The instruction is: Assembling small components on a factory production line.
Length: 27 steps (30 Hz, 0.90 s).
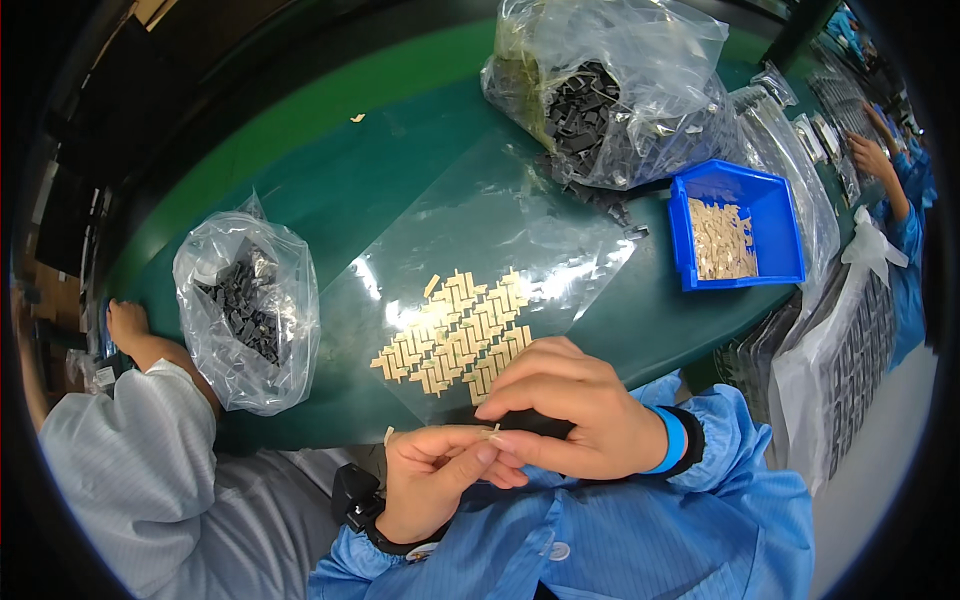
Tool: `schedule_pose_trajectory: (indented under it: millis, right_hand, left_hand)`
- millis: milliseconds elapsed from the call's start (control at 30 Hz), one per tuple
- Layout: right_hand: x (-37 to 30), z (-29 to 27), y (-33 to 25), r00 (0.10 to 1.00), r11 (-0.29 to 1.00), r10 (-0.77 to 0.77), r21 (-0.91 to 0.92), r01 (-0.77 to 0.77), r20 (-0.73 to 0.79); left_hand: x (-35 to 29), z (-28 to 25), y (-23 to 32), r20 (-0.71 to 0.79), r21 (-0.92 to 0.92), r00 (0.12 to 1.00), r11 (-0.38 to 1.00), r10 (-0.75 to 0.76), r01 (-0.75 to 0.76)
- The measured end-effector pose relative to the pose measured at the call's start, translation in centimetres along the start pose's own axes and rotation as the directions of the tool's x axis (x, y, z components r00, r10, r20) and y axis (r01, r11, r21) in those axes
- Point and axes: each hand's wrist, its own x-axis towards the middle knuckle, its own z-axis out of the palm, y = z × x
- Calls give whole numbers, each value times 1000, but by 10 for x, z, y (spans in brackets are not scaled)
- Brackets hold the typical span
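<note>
A small black plastic part (535, 423) is pinched in the right hand (575, 415), the fingers (520, 395) curled narrow around it so that only its dark edge shows below the knuckles. Just beside it, the left hand (430, 475) is brought up from below, its fingers (470, 450) closed narrow on a tiny beige sticker strip (490, 431) whose tip is held against the black part — the two hands are touching, apparently so the strip can be lined up with steady support. Both hands are kept close to the body, over the near edge of the green worktop (300, 180).

Just beyond the fingertips a clear plastic sheet (480, 220) is spread flat on the worktop, and on it an array of beige stickers (455, 335) is laid out in slanted rows, near enough to be picked off singly. Well beyond the fingers, a large clear plastic bag of black parts (610, 100) is slumped open. Beyond the right hand and to its right a blue plastic bin (780, 215) holds a loose heap of beige pieces (720, 240). To the left of the fingers a smaller clear bag of black parts (245, 310) stands on the worktop — it lies beside the pale grey sleeve (130, 470) of another person, whose hand (125, 322) rests on the worktop edge. At the far right, another person in blue (900, 200) is partly seen at stacked trays.
</note>
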Motion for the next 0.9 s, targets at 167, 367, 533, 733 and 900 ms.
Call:
schedule_pose_trajectory:
  millis: [167, 367, 533, 733, 900]
  right_hand:
    - [-4, 0, 4, 997, 1000, 22, 16, -23, 73]
    - [-2, 1, 3, 997, 989, -74, -127, 74, 8]
    - [0, -2, -2, 992, 968, -122, -217, 124, 25]
    - [2, -4, -5, 975, 896, -207, -385, 222, 81]
    - [1, -3, -5, 972, 875, -219, -423, 236, 91]
  left_hand:
    - [2, -1, 0, 0, 138, 998, 988, -69, 68]
    - [0, 2, -5, -56, 224, 996, 973, 75, -61]
    - [0, 6, -7, -87, 488, 958, 850, 272, -197]
    - [0, 6, -4, -49, 611, 952, 763, 303, -211]
    - [3, 11, 3, 18, 684, 961, 698, 277, -214]
